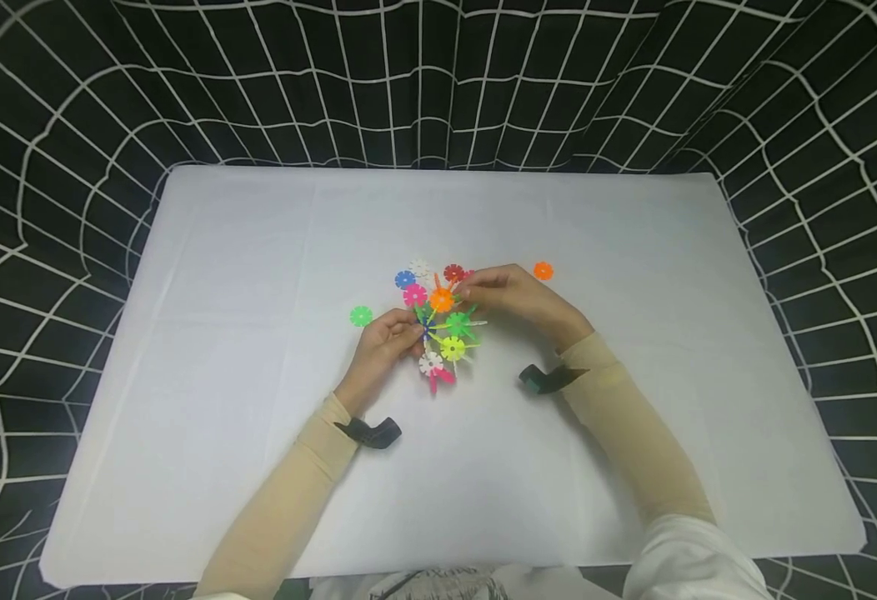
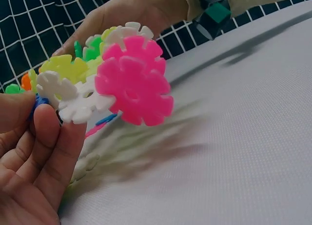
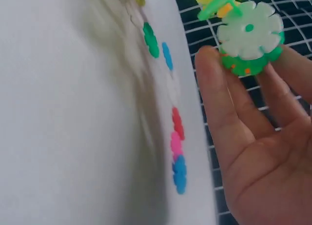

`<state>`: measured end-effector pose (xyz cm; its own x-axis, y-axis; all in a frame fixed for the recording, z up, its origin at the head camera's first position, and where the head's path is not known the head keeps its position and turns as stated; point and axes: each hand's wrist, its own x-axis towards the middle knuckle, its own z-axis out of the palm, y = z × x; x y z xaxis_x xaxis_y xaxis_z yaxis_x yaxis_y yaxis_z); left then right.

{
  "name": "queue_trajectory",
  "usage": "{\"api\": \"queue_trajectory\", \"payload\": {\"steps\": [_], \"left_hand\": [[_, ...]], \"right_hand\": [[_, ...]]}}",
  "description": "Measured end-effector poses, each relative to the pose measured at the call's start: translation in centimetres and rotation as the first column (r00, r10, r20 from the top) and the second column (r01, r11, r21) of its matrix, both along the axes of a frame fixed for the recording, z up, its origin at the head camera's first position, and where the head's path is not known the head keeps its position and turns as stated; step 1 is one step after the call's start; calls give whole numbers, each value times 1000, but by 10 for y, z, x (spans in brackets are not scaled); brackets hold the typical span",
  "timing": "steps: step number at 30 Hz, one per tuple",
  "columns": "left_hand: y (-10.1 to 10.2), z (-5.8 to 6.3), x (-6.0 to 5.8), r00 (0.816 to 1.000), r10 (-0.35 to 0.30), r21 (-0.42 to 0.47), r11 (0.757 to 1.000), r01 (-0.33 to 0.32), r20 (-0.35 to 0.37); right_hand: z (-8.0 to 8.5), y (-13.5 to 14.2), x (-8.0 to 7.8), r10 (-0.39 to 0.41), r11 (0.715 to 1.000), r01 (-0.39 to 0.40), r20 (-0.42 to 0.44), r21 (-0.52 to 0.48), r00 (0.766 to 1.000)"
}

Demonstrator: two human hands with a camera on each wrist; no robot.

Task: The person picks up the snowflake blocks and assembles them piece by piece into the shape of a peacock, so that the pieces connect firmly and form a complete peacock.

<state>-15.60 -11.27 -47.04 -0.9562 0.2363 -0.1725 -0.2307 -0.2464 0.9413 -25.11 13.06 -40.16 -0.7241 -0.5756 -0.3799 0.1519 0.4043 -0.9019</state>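
Note:
A cluster of slotted plastic flower discs, joined edge to edge, is held above the table between both hands. My left hand (image 1: 388,343) pinches a dark blue disc (image 2: 40,105) at the cluster's left side with thumb and fingers. White discs (image 1: 431,363) and pink discs (image 2: 139,95) stick out on the near side, with a yellow disc (image 1: 452,348) and an orange disc (image 1: 442,299) farther up. My right hand (image 1: 521,298) holds a green disc (image 3: 276,54) at the cluster's far right, its thumb and fingertips around the edge.
Loose discs lie on the white table (image 1: 221,400): a green one (image 1: 361,316) left of the cluster, an orange one (image 1: 543,270) beyond the right hand. Behind the cluster lie a blue disc (image 1: 404,280), a red disc (image 1: 453,272) and whitish ones (image 1: 420,267). Black white-gridded cloth (image 1: 423,92) surrounds the table.

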Motion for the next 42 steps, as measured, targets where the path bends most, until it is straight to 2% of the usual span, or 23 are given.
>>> {"api": "queue_trajectory", "payload": {"steps": [3,7,13,25,30,37,40,42], "left_hand": [[0,0,0,1000,-2,5,1000,2,-3],[0,0,0,1000,-1,1,1000,1,-12],[1,1,1,1000,-14,-13,1000,14,-24],[3,4,1,997,-42,-108,994,34,-68],[2,2,0,999,-8,-107,994,3,-45],[1,2,0,999,10,-79,997,-12,-32],[1,2,0,999,6,-73,997,-9,-38],[0,3,0,999,5,-80,997,-9,-47]], "right_hand": [[-6,1,-2,11,1000,-12,46,13,999],[-7,2,-2,63,997,-66,69,44,996],[-9,2,-1,83,996,-85,99,12,992],[-10,6,-7,186,982,-184,81,-30,979],[-9,7,-7,190,982,-189,97,-17,977],[-6,12,-7,195,976,-203,91,79,976],[-3,22,-7,156,979,-165,83,119,984],[0,31,-8,89,987,-94,50,127,995]]}}
